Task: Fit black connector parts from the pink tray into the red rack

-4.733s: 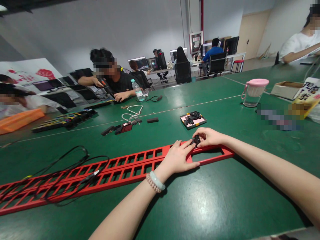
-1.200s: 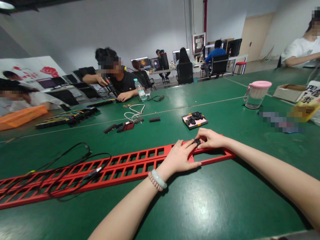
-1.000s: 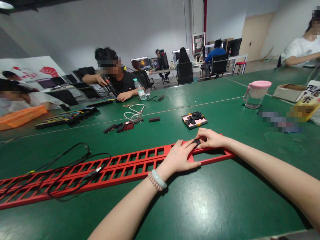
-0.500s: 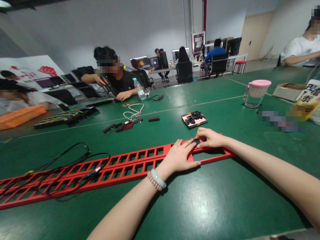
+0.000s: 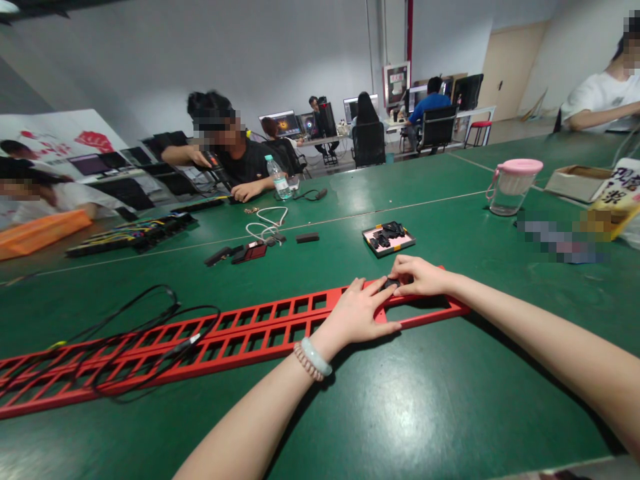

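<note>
Going from the left, I'd watch that black cable [image 5: 176,306] looped over the far end of the red frame [image 5: 334,298]: if a loop catches in the openings, one tug could drag the whole frame out of line. Your left hand [image 5: 357,313] lies flat across the frame, fingers spread, fingertips up against the black part [image 5: 391,285], so if that pressure lets up, the frame could skid on the slick worktop [image 5: 400,400]. The black part sits at the frame's upper rail, and your right hand [image 5: 420,275] has its grip pinched on it, thumb against fingers. Both hands are crowded there, so one set of fingertips could knock the part crooked, or it could pop loose and drop through the long opening. The shallow tray [image 5: 389,251] just behind is close enough to get bumped too. Materials-wise, left again: cable's thin and rubbery-looking, frame's matte red, probably plastic, with two ladder-like rows of rectangular holes. Your bangle [image 5: 317,358] is pale and glossy, so it might scuff the rail. The part is dark and small, its full shape hidden by fingers; the tray is thin-walled with a pinkish lining, full of chunky black pieces [image 5: 390,232].
</note>
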### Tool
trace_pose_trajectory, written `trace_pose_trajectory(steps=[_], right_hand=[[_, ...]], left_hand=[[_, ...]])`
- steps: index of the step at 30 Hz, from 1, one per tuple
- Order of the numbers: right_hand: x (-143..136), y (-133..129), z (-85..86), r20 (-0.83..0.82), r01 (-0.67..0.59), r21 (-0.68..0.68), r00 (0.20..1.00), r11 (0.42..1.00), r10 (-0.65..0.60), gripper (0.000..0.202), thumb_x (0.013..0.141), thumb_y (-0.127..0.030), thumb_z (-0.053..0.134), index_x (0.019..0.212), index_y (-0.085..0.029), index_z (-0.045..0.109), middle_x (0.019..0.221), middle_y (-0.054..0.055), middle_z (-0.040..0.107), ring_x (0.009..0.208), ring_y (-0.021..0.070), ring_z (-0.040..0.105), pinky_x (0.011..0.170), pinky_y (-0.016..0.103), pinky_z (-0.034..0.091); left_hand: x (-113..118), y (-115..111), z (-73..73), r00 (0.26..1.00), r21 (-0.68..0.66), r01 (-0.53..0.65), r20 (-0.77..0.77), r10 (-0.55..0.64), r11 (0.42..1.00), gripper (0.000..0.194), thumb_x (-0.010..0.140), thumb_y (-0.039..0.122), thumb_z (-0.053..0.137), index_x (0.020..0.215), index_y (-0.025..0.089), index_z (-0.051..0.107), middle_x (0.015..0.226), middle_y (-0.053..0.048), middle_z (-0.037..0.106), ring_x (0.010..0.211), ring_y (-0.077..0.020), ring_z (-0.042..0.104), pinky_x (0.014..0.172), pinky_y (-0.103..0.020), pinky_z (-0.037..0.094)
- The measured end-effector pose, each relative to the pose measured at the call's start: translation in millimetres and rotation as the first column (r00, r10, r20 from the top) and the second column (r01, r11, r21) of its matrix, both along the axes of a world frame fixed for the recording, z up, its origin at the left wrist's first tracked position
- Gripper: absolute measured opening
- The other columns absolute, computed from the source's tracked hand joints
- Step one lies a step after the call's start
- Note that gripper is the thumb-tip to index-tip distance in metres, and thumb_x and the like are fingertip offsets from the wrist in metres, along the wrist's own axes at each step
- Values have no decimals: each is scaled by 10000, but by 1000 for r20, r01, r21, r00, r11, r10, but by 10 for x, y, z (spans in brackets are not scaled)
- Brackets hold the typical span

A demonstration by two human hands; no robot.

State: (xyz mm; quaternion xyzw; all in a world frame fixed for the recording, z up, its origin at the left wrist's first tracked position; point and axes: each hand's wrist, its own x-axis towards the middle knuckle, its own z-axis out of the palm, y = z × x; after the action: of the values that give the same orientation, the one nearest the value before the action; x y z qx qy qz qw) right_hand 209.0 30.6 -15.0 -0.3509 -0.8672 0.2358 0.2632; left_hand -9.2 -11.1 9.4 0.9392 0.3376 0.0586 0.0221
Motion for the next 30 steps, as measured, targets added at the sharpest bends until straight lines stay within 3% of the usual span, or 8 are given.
trace_pose_trajectory(steps=[6, 11, 17, 24, 30], right_hand=[[5, -62, 124, 108, -80, 75, 992, 994, 72, 231, 771, -340, 593, 860, -141, 668, 903, 80, 522, 779, 168, 536, 714, 303, 454], [1, -126, 186, 253, -104, 130, 965, 986, 68, 283, 806, -322, 540, 995, -141, 649, 1018, 113, 507, 813, 185, 554, 774, 333, 452], [-53, -183, 180, 340, -48, 198, 940, 979, -23, 324, 828, -369, 499, 997, -134, 645, 1046, 129, 500, 713, 165, 568, 695, 313, 453], [-92, -163, 135, 309, -24, 230, 950, 973, -50, 297, 807, -368, 524, 931, -139, 667, 993, 112, 531, 700, 160, 565, 672, 292, 442], [-70, -166, 110, 323, 1, 216, 944, 976, -73, 286, 763, -139, 478, 987, -153, 654, 1009, 97, 550, 770, 170, 568, 730, 292, 433]], left_hand=[[-4, 3, -6, 1000, 0, 4, 4, -4, 1000, 730, 742, 681, 458, 1339, 274, 356, 1392, -68, 352, 1201, -357, 369, 1007, -522, 242], [-1, 5, -11, 1000, 18, 14, -3, -14, 1000, 727, 750, 680, 446, 1340, 263, 359, 1371, -80, 377, 1180, -359, 379, 984, -504, 282], [3, -5, -12, 1000, 30, 10, 7, -10, 1000, 729, 751, 675, 451, 1345, 266, 344, 1374, -74, 374, 1182, -350, 379, 986, -504, 277], [-3, -14, -18, 1000, 45, 9, 12, -9, 999, 711, 747, 667, 464, 1316, 249, 384, 1363, -74, 390, 1177, -348, 383, 996, -500, 267], [-2, -37, -6, 1000, 66, 19, 15, -20, 998, 712, 752, 679, 440, 1322, 258, 373, 1385, -64, 358, 1130, -336, 422, 981, -489, 282]])
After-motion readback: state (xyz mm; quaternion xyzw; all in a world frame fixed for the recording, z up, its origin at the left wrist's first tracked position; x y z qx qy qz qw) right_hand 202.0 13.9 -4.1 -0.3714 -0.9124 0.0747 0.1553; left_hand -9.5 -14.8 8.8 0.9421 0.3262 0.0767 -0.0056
